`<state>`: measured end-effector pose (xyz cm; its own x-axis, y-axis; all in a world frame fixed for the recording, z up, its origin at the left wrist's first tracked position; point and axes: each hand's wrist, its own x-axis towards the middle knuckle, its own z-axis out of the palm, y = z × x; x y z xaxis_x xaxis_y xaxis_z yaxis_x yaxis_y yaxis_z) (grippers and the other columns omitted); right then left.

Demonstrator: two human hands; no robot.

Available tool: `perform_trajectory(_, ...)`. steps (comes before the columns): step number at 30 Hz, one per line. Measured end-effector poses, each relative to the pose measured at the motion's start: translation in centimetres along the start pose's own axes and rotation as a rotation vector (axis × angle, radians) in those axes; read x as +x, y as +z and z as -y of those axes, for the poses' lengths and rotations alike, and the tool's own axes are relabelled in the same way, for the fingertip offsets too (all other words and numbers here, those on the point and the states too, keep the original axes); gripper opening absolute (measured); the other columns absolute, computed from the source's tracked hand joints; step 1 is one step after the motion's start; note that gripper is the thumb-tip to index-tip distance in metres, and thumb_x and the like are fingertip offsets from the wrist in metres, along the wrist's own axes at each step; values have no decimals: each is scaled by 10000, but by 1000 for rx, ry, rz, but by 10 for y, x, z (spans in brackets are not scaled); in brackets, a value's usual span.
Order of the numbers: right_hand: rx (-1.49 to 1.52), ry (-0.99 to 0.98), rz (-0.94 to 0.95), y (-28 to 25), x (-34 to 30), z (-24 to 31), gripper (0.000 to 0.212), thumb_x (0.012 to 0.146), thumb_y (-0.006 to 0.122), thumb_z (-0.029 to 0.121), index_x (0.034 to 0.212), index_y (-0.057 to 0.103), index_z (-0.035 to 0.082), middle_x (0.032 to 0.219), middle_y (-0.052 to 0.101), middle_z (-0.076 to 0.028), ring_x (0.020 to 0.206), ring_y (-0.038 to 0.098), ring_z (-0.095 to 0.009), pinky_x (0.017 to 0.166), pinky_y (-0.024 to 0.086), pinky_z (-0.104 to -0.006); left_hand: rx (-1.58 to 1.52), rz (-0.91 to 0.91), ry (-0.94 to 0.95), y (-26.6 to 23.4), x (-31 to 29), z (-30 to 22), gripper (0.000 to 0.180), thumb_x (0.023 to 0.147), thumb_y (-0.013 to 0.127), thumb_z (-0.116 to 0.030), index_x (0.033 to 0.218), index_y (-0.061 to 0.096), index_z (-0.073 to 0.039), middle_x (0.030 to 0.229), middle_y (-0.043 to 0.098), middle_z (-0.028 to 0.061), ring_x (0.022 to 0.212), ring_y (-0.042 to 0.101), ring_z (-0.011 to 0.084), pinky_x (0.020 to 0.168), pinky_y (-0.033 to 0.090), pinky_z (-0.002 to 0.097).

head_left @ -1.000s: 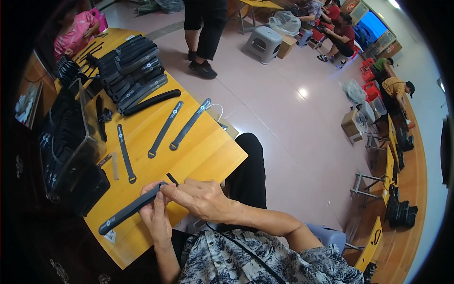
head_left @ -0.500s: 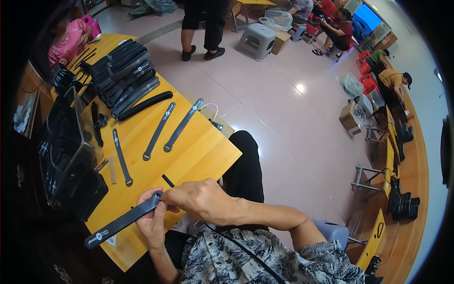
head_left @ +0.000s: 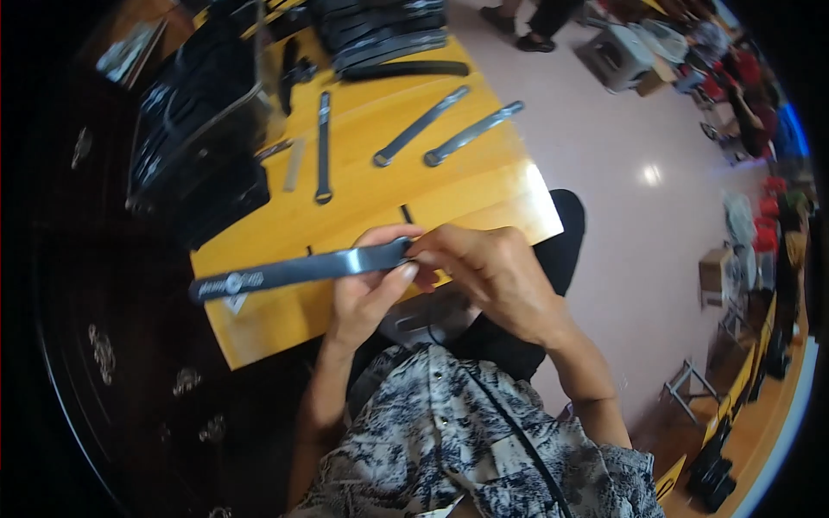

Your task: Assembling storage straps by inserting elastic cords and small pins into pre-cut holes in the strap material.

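Note:
A long dark strap [head_left: 298,269] with pale printing stretches out to the left over the near part of the yellow table [head_left: 363,192]. My left hand [head_left: 371,289] is closed around its slotted end, thumb on top. My right hand [head_left: 488,276] pinches at that same end, its fingertips touching the strap; whether a small part sits between them is hidden. Beyond my hands lie three similar straps: one upright strap [head_left: 324,147] and two slanted ones, a middle strap [head_left: 420,127] and a right strap [head_left: 475,134]. A short black piece [head_left: 407,213] lies just past my fingers.
At the far side is a stack of black straps [head_left: 380,34], with a curved black strap [head_left: 404,71] before it. A clear bin [head_left: 246,95] of black goods stands left, near a ruler-like strip [head_left: 295,164]. A grey stool [head_left: 615,57] and people are beyond the table.
The view has swung left and down, so the table appears farther right and higher. Both hands stay at the strap's end, and the strap now looks more level.

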<state>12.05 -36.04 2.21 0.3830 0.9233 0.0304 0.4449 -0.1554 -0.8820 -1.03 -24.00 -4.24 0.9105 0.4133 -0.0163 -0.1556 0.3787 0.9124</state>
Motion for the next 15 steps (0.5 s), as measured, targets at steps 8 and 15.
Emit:
perform_trajectory(8, 164, 63, -66, 21, -9, -13, 124, 927, 565, 134, 958, 599, 19, 678, 639, -91, 630, 663, -214, 561, 497, -299, -137, -52, -52, -4, -4, 4, 281, 908, 567, -78, 1149, 503, 52, 929, 630, 122, 778, 647, 163, 671, 548, 269)
perform_trajectory(15, 206, 234, -108, 16, -26, -42, 153, 944, 558, 155, 918, 566, 4, 700, 590, -92, 568, 564, -170, 552, 457, -270, -63, -131, -112, -19, -7, 14, 274, 927, 555, -116, 1143, 514, 47, 874, 639, 137, 749, 646, 167, 665, 545, 272)
